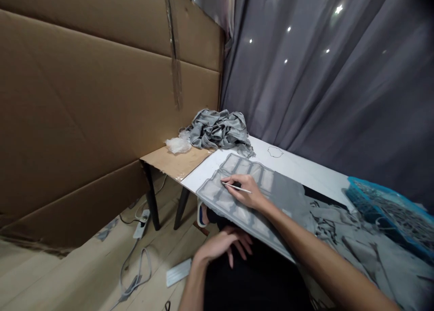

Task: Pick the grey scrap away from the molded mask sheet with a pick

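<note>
My right hand (246,190) is closed around a thin white stick (241,189), with its tip over the upper left part of a grey fabric organizer (212,189). The organizer has several pale translucent pockets and lies flat along the front edge of the white table (305,168). Below that edge, my left hand (233,243) rests over my dark-clothed lap, fingers spread, holding nothing.
Grey crumpled fabric (220,129) and a clear plastic bag (178,144) lie at the back left. A blue basket (369,189) of tangled strips stands right, beside loose grey cloth (362,238). A power strip (141,224) and cable are on the floor.
</note>
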Demonstrator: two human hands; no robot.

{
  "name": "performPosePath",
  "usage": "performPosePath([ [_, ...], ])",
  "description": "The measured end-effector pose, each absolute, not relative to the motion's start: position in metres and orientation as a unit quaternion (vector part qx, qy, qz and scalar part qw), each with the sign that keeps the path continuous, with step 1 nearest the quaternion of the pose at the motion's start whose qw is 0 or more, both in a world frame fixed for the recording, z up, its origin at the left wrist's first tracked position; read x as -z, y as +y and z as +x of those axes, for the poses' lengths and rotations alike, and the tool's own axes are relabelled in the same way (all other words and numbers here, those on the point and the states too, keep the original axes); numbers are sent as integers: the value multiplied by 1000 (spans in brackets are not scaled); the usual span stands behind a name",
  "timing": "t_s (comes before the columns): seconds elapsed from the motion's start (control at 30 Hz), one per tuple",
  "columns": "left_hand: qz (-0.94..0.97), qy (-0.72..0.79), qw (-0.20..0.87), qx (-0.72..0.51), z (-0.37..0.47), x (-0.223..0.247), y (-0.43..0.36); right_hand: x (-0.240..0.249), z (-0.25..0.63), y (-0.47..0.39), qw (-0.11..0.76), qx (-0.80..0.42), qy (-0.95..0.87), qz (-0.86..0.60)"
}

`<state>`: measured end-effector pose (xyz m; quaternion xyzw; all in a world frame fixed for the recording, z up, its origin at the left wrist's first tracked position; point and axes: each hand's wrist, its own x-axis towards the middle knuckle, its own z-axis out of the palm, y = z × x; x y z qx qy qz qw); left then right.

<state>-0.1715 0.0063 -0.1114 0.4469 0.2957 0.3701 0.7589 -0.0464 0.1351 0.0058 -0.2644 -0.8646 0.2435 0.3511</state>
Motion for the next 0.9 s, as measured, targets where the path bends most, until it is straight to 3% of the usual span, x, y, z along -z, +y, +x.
performPosePath([
  [0.23, 447, 321, 693, -467, -234, 66, -4, -8, -40, 130, 369, -191, -878, -236],
  [0.4, 355, 418, 606, -576, -222, 64, 5, -17, -28, 106, 289, -229, -901, -228],
  [0.73, 401, 451, 555, -572, -229, 44, -5, -23, -37, 98, 329, -256, -869, -265],
  [0.9, 405, 454, 554, -569, -232, 45, -6, -42, -63, 93, 302, -299, -875, -233],
])
